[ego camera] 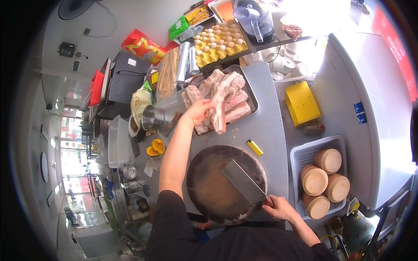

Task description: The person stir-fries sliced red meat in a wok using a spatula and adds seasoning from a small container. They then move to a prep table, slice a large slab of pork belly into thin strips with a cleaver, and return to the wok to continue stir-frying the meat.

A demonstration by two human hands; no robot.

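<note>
A metal tray heaped with long pieces of pale raw meat lies on the steel worktop ahead of me. My left hand grips one piece of meat at the near side of the heap, its lower end hanging near the tray's edge. The wooden handle of a cleaver is in my right hand. Its broad blade lies over a round, dark-stained chopping block close to my body; whether the blade touches the block I cannot tell. A yellow lighter or small yellow box lies just beyond the block.
Beyond the meat stand a yellow tray of eggs and a food processor. A metal pot and cut pumpkin are on the left. At right are a yellow box and a grey basket of clay pots.
</note>
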